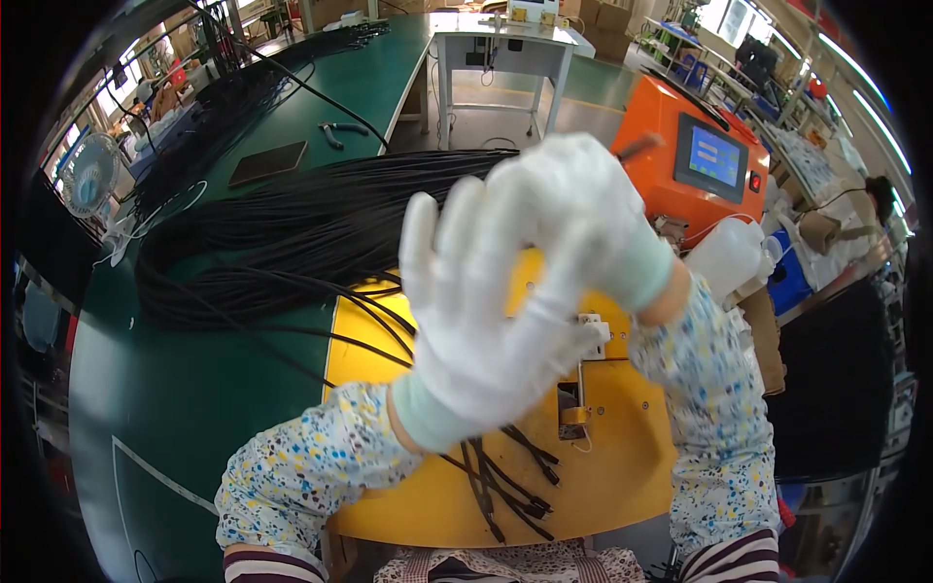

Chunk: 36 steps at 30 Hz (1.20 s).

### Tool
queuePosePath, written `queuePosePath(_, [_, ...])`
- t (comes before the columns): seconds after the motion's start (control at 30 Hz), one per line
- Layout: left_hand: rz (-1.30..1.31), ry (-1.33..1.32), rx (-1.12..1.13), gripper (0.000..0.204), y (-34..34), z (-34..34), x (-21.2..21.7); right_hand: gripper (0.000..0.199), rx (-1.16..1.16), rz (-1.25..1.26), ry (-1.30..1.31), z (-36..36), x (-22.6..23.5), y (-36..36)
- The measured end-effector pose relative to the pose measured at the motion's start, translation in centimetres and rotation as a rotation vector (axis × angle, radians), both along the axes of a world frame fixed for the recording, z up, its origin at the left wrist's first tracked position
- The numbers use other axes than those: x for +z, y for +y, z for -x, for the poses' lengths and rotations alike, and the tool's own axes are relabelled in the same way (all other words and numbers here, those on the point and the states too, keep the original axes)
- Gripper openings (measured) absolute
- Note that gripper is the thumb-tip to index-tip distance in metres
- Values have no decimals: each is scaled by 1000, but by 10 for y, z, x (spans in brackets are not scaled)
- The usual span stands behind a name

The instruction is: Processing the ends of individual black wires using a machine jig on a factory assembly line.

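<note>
Head view: both gloved hands are raised in the centre of the frame, close to the camera. The left hand (476,321) is spread, fingers up and apart, palm turned to the right, with nothing seen in it. The right hand (583,209) sits above and behind it, fingers curled in; a thin dark cable end (639,148) sticks out past its top, upper right of centre, and appears pinched in that hand, though the grip itself is hidden. The two gloves overlap; whether they touch cannot be told. Below them, lower centre, lies a yellow plate (622,466) with a small metal fixture (573,389) and a few short black cables (515,486) fanned beneath the left wrist. A thick bundle of long black cables (292,233) spreads across the green table (165,408) in the left half of the frame. An orange machine with a blue screen (714,155) stands upper right, a white jug (729,255) just below it. A fan (87,175) sits at far left.
</note>
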<state>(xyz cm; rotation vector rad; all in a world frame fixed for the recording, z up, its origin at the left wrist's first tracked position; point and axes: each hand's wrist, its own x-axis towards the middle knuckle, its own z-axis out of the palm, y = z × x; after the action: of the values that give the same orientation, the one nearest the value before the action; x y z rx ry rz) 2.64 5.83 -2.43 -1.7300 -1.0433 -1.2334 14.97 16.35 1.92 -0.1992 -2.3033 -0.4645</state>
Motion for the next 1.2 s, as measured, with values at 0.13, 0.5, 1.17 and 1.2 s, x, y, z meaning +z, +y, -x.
queuePosePath(0.13, [563, -317, -381, 63, 7, 12, -18, 17, -129, 135, -219, -50, -5, -37])
queuePosePath(0.5, [994, -208, -512, 30, -23, -23, -24, 18, -131, 828, 50, -91, -60, -82])
queuePosePath(1.17, [893, 306, -296, 44, 4, -1, -60, 9, -324, 973, 165, -103, -83, -47])
queuePosePath(1.2, [886, 313, -285, 44, 3, -2, -60, 10, -324, 908, 185, -103, -83, -39])
